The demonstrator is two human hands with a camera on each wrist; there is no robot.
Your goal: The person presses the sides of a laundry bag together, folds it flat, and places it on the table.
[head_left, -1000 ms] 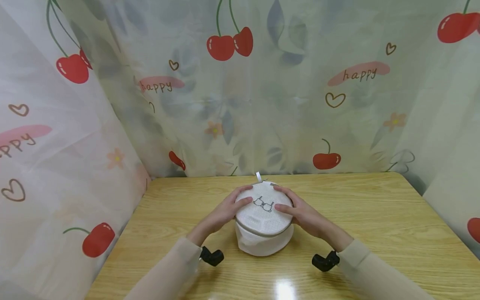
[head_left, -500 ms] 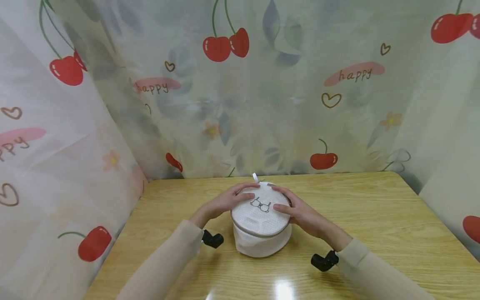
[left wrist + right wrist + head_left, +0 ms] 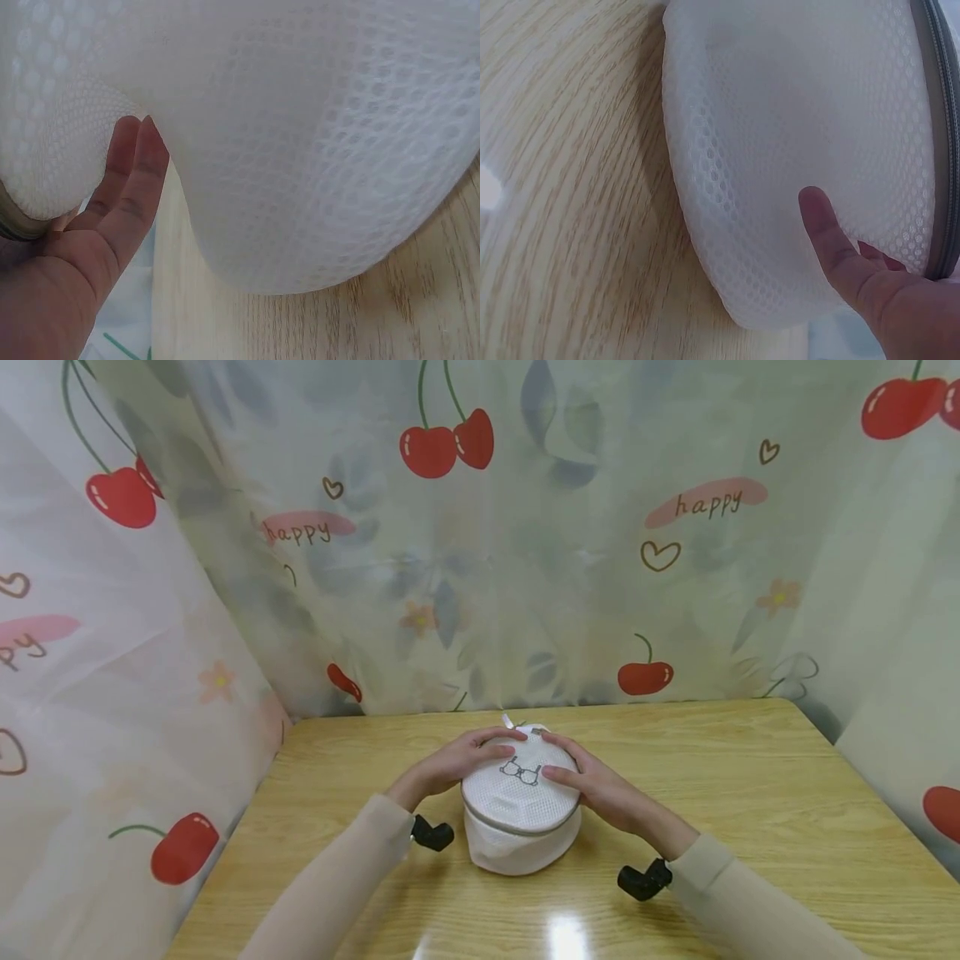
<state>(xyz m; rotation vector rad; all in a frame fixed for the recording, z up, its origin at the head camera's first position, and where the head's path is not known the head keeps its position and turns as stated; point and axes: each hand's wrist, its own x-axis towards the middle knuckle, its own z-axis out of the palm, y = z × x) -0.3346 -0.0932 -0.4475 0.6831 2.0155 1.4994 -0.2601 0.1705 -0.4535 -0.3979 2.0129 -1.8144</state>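
A round white mesh laundry bag [image 3: 519,806] stands on the wooden table, its lid tilted toward the head camera and printed with a dark line drawing of a bra. A grey zipper [image 3: 949,112] runs round the lid's edge. From the left side my left hand [image 3: 453,762] grips the rim, thumb and forefinger over the lid. In the left wrist view, other fingers [image 3: 135,184] press into the sagging side wall below the zipper. My right hand [image 3: 606,787] holds the opposite side, thumb on the lid, with fingers against the mesh wall in the right wrist view.
The light wooden table [image 3: 360,893] reaches back to a curtain [image 3: 495,568] with cherries, hearts and "happy" printed on it. More of this cloth hangs at both sides. Black wrist mounts [image 3: 433,835] stick out below both sleeves. A small white loop tab [image 3: 507,721] rises behind the lid.
My left hand has risen and slid farther in over the lid, its forearm shifting inward. The right hand keeps its hold. The head view has turned slightly to the right.
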